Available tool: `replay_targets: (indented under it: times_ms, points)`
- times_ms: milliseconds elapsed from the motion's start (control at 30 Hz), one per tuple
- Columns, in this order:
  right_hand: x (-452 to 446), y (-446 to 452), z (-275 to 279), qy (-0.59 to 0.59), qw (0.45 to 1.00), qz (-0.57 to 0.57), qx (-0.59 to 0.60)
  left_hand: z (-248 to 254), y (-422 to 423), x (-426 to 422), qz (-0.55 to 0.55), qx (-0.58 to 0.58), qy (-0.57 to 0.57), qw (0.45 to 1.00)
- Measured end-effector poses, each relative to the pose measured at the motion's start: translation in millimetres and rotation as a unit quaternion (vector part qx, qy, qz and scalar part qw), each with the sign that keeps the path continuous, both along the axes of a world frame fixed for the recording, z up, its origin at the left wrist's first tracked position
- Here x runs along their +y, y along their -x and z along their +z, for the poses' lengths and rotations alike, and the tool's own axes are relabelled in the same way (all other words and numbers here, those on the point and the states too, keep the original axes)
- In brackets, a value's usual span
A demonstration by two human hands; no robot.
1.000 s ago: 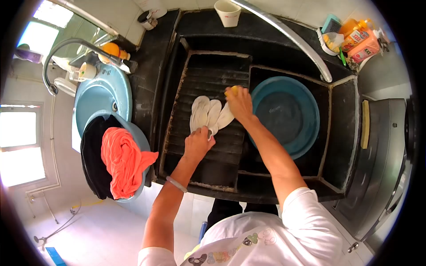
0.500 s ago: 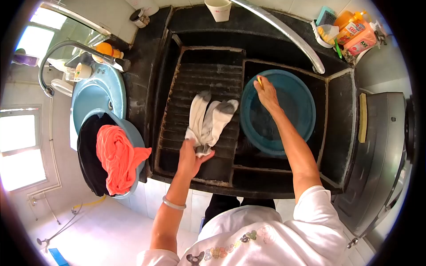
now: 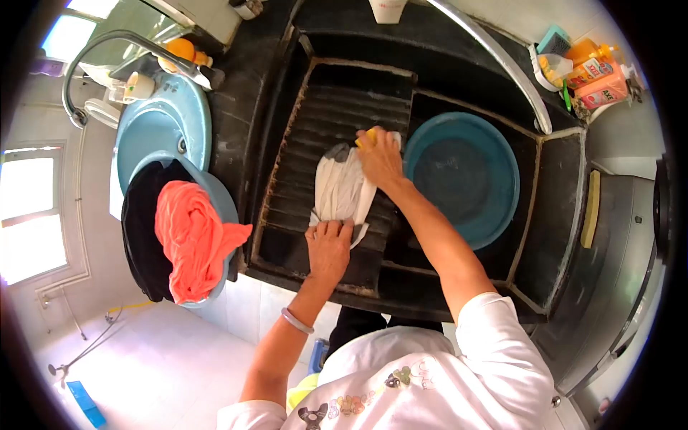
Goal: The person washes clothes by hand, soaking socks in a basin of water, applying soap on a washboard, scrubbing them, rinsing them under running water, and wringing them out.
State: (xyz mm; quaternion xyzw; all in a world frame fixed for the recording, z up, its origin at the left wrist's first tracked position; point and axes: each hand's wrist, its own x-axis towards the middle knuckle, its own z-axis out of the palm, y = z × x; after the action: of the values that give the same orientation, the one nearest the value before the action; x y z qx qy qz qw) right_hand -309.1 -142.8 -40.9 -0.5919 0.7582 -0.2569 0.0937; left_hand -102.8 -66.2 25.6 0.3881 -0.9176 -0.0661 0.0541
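A pair of white socks (image 3: 337, 183) with grey toes lies on the ridged washboard slab (image 3: 287, 172) of the dark sink. My left hand (image 3: 330, 251) grips the near ends of the socks and presses them to the ridges. Over the far right part of the socks is my right hand (image 3: 380, 159), its fingers closed round a yellow bar that looks like soap (image 3: 368, 137). Part of the bar and the sock beneath are hidden by this hand. Just right of it, a blue basin (image 3: 513, 183) holding water stands in the sink well.
At left, a blue tub (image 3: 226, 201) holds coral cloth (image 3: 190, 240) and black cloth (image 3: 143, 236) beside a blue washbasin (image 3: 204, 118). A metal faucet (image 3: 502, 61) arches over the sink's back. Orange bottles (image 3: 602, 86) stand at the back right corner.
My right hand has moved left from above the blue basin onto the socks, bringing the yellow bar. The socks now lie closer together and flatter. My left hand still holds their near ends.
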Motion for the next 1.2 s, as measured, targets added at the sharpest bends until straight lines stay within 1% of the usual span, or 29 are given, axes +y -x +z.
replay_targets:
  times_ms: [33, 100, 167, 333, 400, 433, 500, 533, 567, 600, 633, 667, 700, 733, 800, 833, 933, 1033, 1100, 1200]
  points:
    - [-11.7, 3.3, -1.0, -0.003, 1.0, -0.018, 0.008, 4.4, 3.9, -0.2, 0.008, 0.023, -0.011, 1.0]
    - [-15.9, 5.7, -2.0, -0.024, 0.998, -0.053, 0.026, 9.9, 9.7, 0.6, 0.041, 0.019, -0.04, 0.998]
    - [-2.7, -6.4, -1.8, -0.004, 0.999, -0.013, 0.033, 8.5, 20.2, 1.0, 0.08, 0.023, -0.057, 0.995]
    - [20.2, -13.0, 3.5, 0.048, 0.996, 0.075, 0.025, 10.4, 33.0, -5.6, 0.047, -0.037, -0.058, 0.997]
    - [13.8, 14.3, 0.2, 0.04, 0.987, 0.109, -0.108, 12.5, 28.6, -9.8, 0.049, -0.037, -0.072, 0.996]
    - [7.4, 27.2, 1.4, 0.037, 0.976, 0.126, -0.175, 13.2, 26.2, -11.4, 0.038, -0.017, -0.068, 0.997]
    - [4.1, 41.9, 10.0, -0.02, 0.984, 0.057, -0.166, 14.7, 18.5, -10.9, 0.017, 0.02, -0.064, 0.998]
    - [3.0, 47.1, 18.2, -0.047, 0.986, 0.022, -0.158, 13.2, 17.6, -16.4, 0.049, 0.028, -0.085, 0.995]
    - [5.4, 45.9, 24.2, -0.062, 0.981, 0.012, -0.183, 9.6, 19.3, -24.8, 0.079, 0.036, -0.107, 0.99]
    - [9.3, 39.6, 23.8, -0.084, 0.983, 0.011, -0.165, 5.8, 22.8, -30.3, 0.11, 0.046, -0.129, 0.984]
    - [12.1, 30.2, 21.8, -0.106, 0.984, 0.011, -0.146, 2.9, 27.1, -33.4, 0.092, 0.053, -0.079, 0.991]
    - [13.4, 20.9, 19.5, -0.126, 0.984, 0.011, -0.127, -1.8, 30.9, -35.5, 0.084, 0.033, -0.062, 0.994]
    - [13.3, 13.8, 17.3, -0.111, 0.989, 0.014, -0.096, -7.0, 34.8, -36.7, 0.076, 0.012, -0.045, 0.996]
    - [9.7, 10.6, 15.1, -0.11, 0.988, 0.023, -0.105, -11.0, 37.5, -37.4, 0.069, -0.009, -0.027, 0.997]
    - [5.3, 4.2, 11.3, -0.11, 0.985, 0.038, -0.124, -14.1, 28.6, -38.5, 0.096, 0.029, -0.009, 0.995]
    - [5.1, -2.4, 22.9, -0.119, 0.983, 0.036, -0.132, -13.5, 21.1, -38.7, 0.106, 0.046, -0.002, 0.993]
    - [10.9, -17.5, 31.0, -0.11, 0.97, 0.101, -0.193, -2.4, -12.5, -33.8, 0.139, 0.018, 0.001, 0.99]
    - [21.1, -25.0, 30.2, -0.042, 0.976, 0.067, -0.205, 9.9, -25.4, -23.7, 0.106, -0.016, 0.025, 0.994]
    - [24.8, -25.0, 30.4, 0.0, 0.974, 0.026, -0.223, 6.6, -24.8, -22.0, 0.105, -0.018, 0.033, 0.994]
    - [37.5, -14.5, 39.4, 0.025, 0.975, -0.023, -0.222, 4.3, -19.9, -20.3, 0.119, -0.004, 0.025, 0.993]
